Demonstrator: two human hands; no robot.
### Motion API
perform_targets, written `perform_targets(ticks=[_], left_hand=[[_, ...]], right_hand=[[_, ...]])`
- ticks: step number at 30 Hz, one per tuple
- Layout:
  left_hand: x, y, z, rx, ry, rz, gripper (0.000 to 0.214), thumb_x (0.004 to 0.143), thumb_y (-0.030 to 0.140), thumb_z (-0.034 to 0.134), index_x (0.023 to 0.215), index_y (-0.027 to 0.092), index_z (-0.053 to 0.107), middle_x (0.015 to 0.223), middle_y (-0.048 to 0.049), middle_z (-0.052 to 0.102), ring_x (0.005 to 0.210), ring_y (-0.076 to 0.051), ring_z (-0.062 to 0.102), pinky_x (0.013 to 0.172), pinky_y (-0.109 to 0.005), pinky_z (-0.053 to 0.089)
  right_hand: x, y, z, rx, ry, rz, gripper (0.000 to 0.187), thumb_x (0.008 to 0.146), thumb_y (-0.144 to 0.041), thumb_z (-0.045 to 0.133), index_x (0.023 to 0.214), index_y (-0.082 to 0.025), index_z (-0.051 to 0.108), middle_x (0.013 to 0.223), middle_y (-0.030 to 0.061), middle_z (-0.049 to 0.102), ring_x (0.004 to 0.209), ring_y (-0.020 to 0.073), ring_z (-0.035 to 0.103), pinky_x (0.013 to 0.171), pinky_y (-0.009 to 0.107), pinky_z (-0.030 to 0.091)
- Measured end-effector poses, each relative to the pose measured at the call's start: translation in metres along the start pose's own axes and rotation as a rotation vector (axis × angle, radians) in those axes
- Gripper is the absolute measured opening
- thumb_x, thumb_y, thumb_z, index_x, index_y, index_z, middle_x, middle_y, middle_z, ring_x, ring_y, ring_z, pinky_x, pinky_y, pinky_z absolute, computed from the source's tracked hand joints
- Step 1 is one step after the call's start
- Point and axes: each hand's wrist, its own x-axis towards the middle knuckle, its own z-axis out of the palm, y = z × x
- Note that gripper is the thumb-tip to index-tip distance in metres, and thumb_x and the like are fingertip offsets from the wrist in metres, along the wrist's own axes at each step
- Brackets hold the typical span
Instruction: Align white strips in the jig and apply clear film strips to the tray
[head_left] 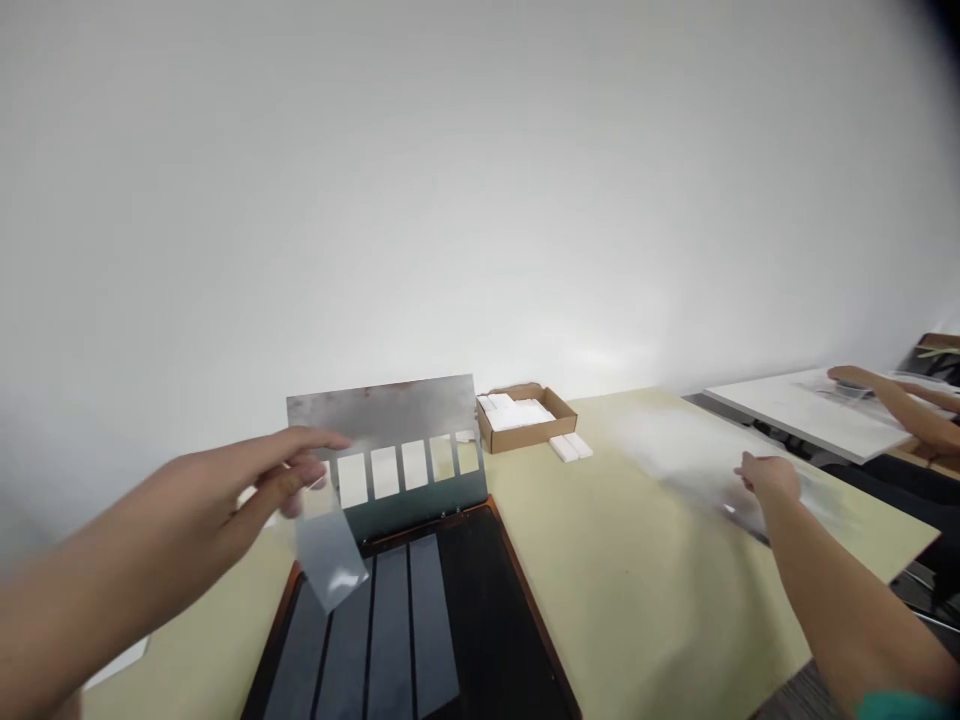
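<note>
A strip of clear plastic film hangs from the pinched fingers of my left hand, tilted over the left part of a black board with a brown edge. Several similar film strips lie side by side on that board. Behind it a metal plate with a row of rectangular cutouts stands up at the hinge. My right hand is on the right, fingers closed, low over a blurry clear plastic patch on the table. What its fingertips hold, if anything, cannot be made out.
An open cardboard box with white pieces stands near the wall, with small white blocks in front. The yellowish table ends at the right. Beyond it, another person's hands are over a white table.
</note>
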Motion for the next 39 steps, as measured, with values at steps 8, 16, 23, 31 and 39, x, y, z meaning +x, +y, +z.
perform_targets(ticks=[8, 16, 23, 31, 39], left_hand=[[-0.014, 0.071, 0.069, 0.15, -0.178, 0.327, 0.032, 0.104, 0.024, 0.044, 0.124, 0.029, 0.068, 0.109, -0.003, 0.079, 0.092, -0.025, 0.075, 0.077, -0.034, 0.058], [-0.107, 0.136, 0.153, 0.147, -0.392, 0.597, 0.022, 0.092, 0.011, 0.055, 0.101, 0.024, 0.069, 0.07, -0.0043, 0.069, 0.06, -0.023, 0.066, 0.057, -0.043, 0.056], [-0.132, 0.142, 0.121, 0.045, -0.503, 0.528, 0.041, 0.095, 0.034, 0.07, 0.134, 0.024, 0.063, 0.095, -0.0064, 0.077, 0.081, -0.025, 0.072, 0.069, -0.042, 0.065], [-0.111, 0.074, 0.062, 0.025, -0.475, 0.627, 0.046, 0.102, 0.034, 0.062, 0.147, 0.035, 0.055, 0.14, -0.0011, 0.068, 0.128, -0.028, 0.066, 0.116, -0.048, 0.052], [-0.131, -0.097, 0.067, 0.1, 0.095, -0.146, 0.027, 0.107, 0.034, 0.043, 0.122, 0.019, 0.059, 0.116, -0.0109, 0.067, 0.108, -0.028, 0.065, 0.088, -0.04, 0.056]], right_hand=[[-0.037, -0.051, 0.064, 0.117, 0.189, -0.308, 0.043, 0.098, -0.039, 0.069, 0.135, -0.019, 0.061, 0.147, 0.0119, 0.055, 0.132, 0.0318, 0.055, 0.109, 0.058, 0.047], [-0.235, -0.101, 0.182, 0.377, -0.42, -0.988, 0.03, 0.102, -0.039, 0.064, 0.122, -0.016, 0.065, 0.117, 0.0075, 0.069, 0.097, 0.0194, 0.069, 0.085, 0.039, 0.061], [-0.292, -0.062, 0.169, 0.41, -0.832, -1.371, 0.018, 0.102, -0.033, 0.06, 0.095, -0.021, 0.071, 0.1, 0.005, 0.067, 0.1, 0.0203, 0.062, 0.096, 0.04, 0.05], [-0.284, -0.061, 0.168, 0.298, -1.029, -1.454, 0.043, 0.081, -0.038, 0.084, 0.12, -0.029, 0.069, 0.125, 0.0078, 0.058, 0.122, 0.0291, 0.053, 0.109, 0.05, 0.04], [-0.286, -0.057, 0.167, 0.241, -1.035, -1.393, 0.017, 0.089, -0.03, 0.074, 0.106, -0.028, 0.072, 0.126, 0.0079, 0.059, 0.125, 0.0297, 0.052, 0.11, 0.052, 0.037]])
